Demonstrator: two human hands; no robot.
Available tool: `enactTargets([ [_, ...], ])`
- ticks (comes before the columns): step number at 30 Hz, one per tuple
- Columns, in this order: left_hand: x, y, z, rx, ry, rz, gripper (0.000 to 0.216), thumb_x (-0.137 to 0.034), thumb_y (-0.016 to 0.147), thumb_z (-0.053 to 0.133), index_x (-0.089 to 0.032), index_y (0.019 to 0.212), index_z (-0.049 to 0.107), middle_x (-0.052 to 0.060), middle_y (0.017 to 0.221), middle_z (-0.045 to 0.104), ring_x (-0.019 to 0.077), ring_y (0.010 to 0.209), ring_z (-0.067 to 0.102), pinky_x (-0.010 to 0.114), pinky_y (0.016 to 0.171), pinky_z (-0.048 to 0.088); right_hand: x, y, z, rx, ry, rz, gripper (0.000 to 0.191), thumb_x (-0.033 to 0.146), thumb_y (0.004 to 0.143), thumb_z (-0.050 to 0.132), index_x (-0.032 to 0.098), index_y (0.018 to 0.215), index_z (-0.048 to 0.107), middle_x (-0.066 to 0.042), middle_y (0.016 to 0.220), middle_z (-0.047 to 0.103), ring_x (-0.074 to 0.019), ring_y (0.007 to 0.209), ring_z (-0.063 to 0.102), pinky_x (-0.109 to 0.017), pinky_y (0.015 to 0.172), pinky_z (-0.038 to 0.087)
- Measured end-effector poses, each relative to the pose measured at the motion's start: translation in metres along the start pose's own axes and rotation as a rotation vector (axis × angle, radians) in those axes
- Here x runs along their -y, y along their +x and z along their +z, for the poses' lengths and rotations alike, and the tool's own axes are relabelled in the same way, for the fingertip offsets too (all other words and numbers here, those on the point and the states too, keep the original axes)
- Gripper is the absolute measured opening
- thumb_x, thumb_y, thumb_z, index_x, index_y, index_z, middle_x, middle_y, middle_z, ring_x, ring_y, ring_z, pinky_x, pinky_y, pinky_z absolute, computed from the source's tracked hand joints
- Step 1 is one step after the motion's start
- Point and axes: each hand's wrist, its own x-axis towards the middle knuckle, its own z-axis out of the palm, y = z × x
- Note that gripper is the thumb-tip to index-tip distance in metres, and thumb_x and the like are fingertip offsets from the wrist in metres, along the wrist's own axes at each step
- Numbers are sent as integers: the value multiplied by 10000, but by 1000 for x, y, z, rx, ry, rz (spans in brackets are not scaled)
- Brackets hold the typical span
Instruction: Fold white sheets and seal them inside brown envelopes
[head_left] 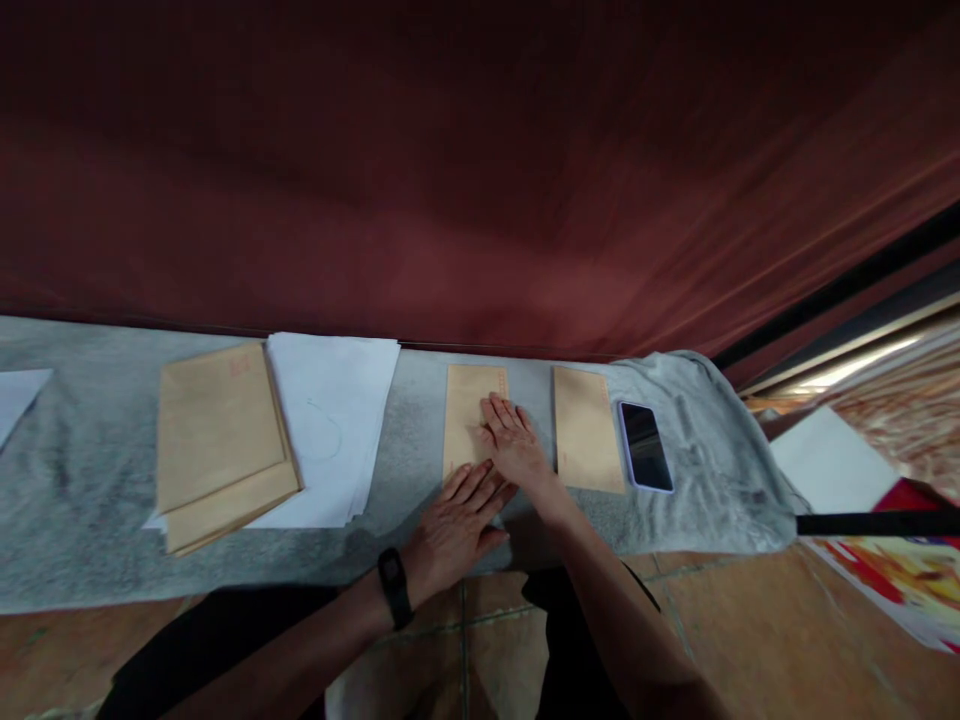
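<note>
A brown paper envelope (466, 410) lies upright before me on the grey cloth, with a faint row of red marks along its top right edge. My right hand (516, 440) rests flat on its right side, fingers stretched out. Across its lower end lies my left hand (457, 525), palm down with the fingers extended; a black band is on that wrist. The fingertips of the left hand meet the heel of the right. Both hands are open, and they cover the envelope's lower part.
A second brown envelope (589, 430) and a phone (646, 448) lie to the right. On the left, larger brown envelopes (217, 425) overlap a stack of white paper (330, 420). The grey cloth (97, 560) covers the narrow surface, and a dark red panel (450, 250) rises behind it.
</note>
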Motion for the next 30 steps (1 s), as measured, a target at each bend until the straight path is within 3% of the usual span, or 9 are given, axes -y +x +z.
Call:
enactTargets([
  [12,-6,2,-11,24,-44,-20,601,-570,1006,461,-275,1528,428,49,1578,477,265,1491,366,484,1242,221,5,12,9,-37,-37,53,549,394,1084,333,160,1579,365,-134,1654,301,-286,1516,331,-505,1234,243],
  [30,-7,1,-11,62,-95,-18,611,-575,992,488,-241,1503,451,71,1585,462,267,1509,329,498,1263,177,5,-17,-3,28,40,-12,527,359,1088,309,197,1587,351,-78,1656,311,-254,1524,318,-493,1250,211],
])
